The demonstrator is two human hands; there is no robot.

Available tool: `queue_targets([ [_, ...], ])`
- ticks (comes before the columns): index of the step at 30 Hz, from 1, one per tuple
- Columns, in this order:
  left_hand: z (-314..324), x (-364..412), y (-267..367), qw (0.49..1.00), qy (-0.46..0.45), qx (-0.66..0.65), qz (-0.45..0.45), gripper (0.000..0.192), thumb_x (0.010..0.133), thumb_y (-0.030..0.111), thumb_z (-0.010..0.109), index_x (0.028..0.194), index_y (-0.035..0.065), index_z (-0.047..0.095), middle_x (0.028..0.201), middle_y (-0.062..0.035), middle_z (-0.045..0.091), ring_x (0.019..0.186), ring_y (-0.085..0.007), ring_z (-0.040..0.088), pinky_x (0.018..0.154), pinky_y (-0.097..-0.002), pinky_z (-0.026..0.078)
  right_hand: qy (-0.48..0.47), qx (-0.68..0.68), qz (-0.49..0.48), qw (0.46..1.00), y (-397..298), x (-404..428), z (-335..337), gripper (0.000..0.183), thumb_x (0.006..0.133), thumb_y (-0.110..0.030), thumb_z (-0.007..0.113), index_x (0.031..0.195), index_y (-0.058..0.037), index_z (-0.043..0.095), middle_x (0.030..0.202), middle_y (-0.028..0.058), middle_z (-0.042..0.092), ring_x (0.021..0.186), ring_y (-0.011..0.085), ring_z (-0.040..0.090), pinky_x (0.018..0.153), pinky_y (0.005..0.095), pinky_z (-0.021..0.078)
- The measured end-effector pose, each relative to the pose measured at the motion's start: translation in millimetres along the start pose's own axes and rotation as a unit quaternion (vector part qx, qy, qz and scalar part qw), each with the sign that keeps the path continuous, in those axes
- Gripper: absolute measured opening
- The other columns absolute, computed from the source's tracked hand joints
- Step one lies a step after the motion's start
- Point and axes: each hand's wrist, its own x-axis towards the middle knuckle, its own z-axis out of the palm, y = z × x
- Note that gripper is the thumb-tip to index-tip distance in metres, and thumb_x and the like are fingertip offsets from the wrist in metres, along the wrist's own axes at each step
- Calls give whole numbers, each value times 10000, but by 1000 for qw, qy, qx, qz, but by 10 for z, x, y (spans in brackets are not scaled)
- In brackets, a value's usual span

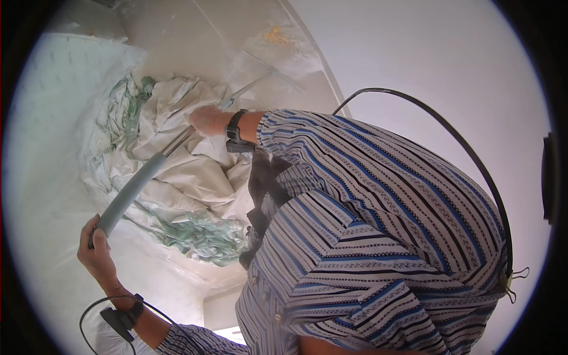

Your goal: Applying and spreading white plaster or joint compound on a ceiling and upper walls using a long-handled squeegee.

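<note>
My left hand (98, 250) grips the lower end of a grey padded handle (131, 193) with a dark end. Thin metal rods (177, 142) run from the handle up to my right hand (207, 120), which is closed around them. Beyond the right hand a thin shaft (248, 88) leads to a narrow crossbar (286, 82); it appears to be the same long-handled tool, but the hand hides the join. Below the tool lies a heap of crumpled cream sheeting (177, 177), with crumpled green plastic film (206, 235) along its edges.
A dusty, whitish surface (49, 155) surrounds the heap on the left. A pale wall (421, 57) rises at the upper right, past a long edge (317, 49). An orange-yellow smear (277, 34) marks the floor. A black cable (426, 108) loops over my shoulder; another cable (88, 306) hangs by my left wrist.
</note>
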Motion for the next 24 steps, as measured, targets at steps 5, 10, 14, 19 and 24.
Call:
queue_targets([
  [5, -215, -261, 130, 1000, 3, 14, -11, 336, 755, 181, 497, 1001, -15, 615, 714, -20, 553, 489, -61, 369, 423, -209, 277, 37, 23, -58, 997, -169, -58, -50, 125, 713, -146, 583, 747, -44, 646, 762, 142, 627, 770, 314, 613, 645, 410, 481],
  [10, 120, -538, 27, 998, 21, -49, -31, 364, 756, 233, 516, 991, -27, 614, 598, 11, 476, 480, -56, 353, 420, -210, 258, 10, 10, -72, 997, -37, -214, 74, 127, 721, -159, 587, 738, -49, 648, 726, 141, 624, 734, 317, 613, 634, 413, 479],
  [14, 298, -748, 151, 999, 19, -45, -10, 366, 752, 254, 526, 970, -22, 625, 581, 5, 466, 476, -62, 355, 425, -216, 268, -5, 6, -52, 999, 143, -444, 100, 173, 749, -221, 605, 787, -61, 661, 779, 139, 638, 786, 311, 615, 671, 401, 483],
  [19, 342, -947, 189, 999, 27, -1, 36, 359, 727, 244, 521, 957, -6, 636, 661, -53, 559, 481, -105, 411, 435, -245, 327, 21, 3, -47, 999, 204, -670, 87, 158, 746, -212, 612, 788, -69, 664, 767, 141, 633, 787, 316, 613, 671, 406, 478],
  [24, 105, -1080, 170, 996, 41, 12, 74, 352, 731, 244, 522, 958, 0, 634, 667, -60, 562, 483, -115, 435, 434, -251, 336, 63, 19, -25, 998, 54, -875, -110, 87, 689, -119, 586, 734, -69, 641, 722, 138, 614, 753, 318, 610, 637, 431, 470],
])
